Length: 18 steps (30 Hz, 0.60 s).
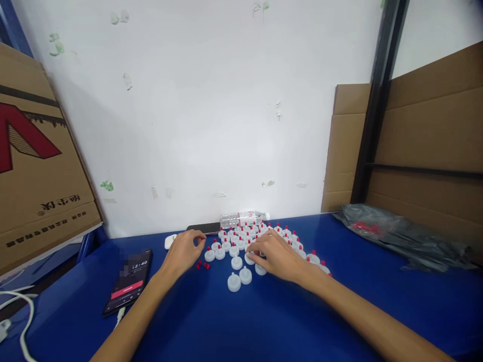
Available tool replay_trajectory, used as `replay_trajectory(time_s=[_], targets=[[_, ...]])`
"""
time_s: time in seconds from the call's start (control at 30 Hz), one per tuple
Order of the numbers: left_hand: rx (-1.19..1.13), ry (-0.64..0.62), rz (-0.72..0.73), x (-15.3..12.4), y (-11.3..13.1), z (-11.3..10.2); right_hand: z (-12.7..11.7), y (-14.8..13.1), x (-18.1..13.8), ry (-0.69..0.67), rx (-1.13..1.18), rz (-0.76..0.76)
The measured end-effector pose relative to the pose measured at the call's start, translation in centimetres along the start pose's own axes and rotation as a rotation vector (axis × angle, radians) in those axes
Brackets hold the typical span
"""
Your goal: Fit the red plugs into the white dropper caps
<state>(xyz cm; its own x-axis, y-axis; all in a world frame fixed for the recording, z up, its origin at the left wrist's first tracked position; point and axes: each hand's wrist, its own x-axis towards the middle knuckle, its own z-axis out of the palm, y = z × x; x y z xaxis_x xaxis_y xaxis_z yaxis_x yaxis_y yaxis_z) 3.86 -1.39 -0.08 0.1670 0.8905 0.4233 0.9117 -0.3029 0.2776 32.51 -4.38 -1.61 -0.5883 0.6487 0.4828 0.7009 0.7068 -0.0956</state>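
Left hand (183, 250) here, thumb and forefinger pinched together, and whether a piece sits between them I cannot tell. Just to its right on the blue table (204, 322), loose red tips (207, 266)! Over on the right, the right hand (273, 251) curls its fingers down at a white cap (249, 258); its grip I cannot tell. Red-tipped caps (220, 253) crowd the far middle, spreading right, while two bare caps (234, 283) sit nearest, side by side.
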Motion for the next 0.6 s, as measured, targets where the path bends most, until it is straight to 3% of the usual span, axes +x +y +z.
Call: replay_trajectory(time_s=[0.37,0.6], targets=[[0.108,-0.088,-0.063,0.3,-1.8,0.8,-1.0,-0.7,0.0,-0.054,-0.191,0.166],[0.096,-0.192,-0.088,0.2,-2.0,0.8,-0.5,-1.4,-0.3,-0.062,-0.040,0.160]])
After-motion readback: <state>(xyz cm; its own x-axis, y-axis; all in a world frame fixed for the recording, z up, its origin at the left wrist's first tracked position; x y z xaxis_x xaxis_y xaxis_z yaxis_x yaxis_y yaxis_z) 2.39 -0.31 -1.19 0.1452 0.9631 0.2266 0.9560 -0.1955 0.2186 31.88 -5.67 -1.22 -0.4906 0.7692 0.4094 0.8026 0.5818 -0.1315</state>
